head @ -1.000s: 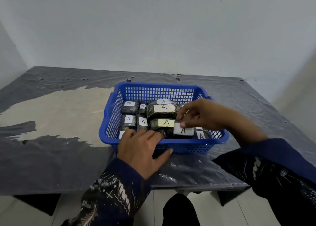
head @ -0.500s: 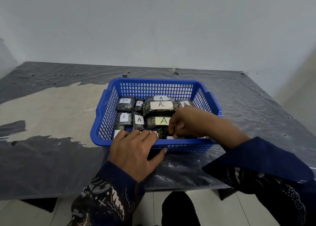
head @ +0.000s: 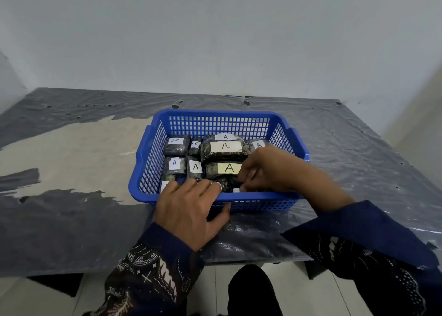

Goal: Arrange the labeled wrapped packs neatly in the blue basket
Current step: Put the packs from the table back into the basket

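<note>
Right hand (head: 265,169) pinching, seemingly, a dark wrapped labeled pack (head: 235,189) low against the blue mesh plastic basket's (head: 220,120) near wall, long axis sideways; left hand (head: 191,205) spread, released, steadying the rim.

Blue basket (head: 220,124): rectangular plastic, lattice walls, standing upright on the table. Inside lie dark wrapped packs, each bearing a paper label marked "A". Far row: two small packs (head: 176,145) at left, a large pack (head: 224,149) with a white label at centre. Nearer row: small packs (head: 174,165), then a pack with a yellow label (head: 228,168). Packs lie flat, touching, labels upward.
</note>
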### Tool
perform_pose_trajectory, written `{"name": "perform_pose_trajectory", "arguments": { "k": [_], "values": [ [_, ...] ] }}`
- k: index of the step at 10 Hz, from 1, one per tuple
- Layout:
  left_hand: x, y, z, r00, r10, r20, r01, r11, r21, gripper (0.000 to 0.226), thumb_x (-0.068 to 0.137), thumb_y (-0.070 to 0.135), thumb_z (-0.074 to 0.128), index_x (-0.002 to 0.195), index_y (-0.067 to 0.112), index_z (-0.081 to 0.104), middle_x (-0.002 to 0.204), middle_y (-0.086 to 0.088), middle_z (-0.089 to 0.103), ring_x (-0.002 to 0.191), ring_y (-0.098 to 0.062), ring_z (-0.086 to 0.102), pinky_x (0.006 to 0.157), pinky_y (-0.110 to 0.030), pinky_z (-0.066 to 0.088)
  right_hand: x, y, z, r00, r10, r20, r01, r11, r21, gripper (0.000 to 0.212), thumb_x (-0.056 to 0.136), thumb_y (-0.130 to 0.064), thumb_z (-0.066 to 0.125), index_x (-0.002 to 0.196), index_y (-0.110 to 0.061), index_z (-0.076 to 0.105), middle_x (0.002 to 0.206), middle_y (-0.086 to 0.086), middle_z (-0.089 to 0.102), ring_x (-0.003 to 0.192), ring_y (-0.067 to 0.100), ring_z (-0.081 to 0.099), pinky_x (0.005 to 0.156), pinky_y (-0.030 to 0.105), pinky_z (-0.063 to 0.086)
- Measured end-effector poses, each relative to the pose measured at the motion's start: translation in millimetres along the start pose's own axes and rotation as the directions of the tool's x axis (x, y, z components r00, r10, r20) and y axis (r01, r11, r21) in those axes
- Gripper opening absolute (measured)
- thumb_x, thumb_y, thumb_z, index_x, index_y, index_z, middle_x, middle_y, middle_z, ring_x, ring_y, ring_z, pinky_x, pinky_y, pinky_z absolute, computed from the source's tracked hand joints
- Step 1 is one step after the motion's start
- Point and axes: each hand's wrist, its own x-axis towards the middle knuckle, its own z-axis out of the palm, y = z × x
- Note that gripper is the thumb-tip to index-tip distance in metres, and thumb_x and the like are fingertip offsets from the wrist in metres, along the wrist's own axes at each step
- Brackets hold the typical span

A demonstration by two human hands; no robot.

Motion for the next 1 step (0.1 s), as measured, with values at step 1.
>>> {"name": "perform_pose_trajectory", "arguments": {
  "k": [1],
  "values": [
    [-0.3,-0.4,-9.4,1.0,-0.021,0.0,0.021,0.981,-0.194,0.033,0.078,0.052,0.059,0.096,0.025,0.064,0.084,0.015,0.065,0.077,-0.01,0.06,0.071,-0.033,0.043,-18.7,10.6,1.8,0.943,0.068,-0.325,-0.025,0.991,0.132,0.015,0.086,-0.036,0.076,0.096,-0.025,0.074,0.091,-0.013,0.074,0.086,0.0,0.067,0.081,0.025,0.054]
  ]
}}
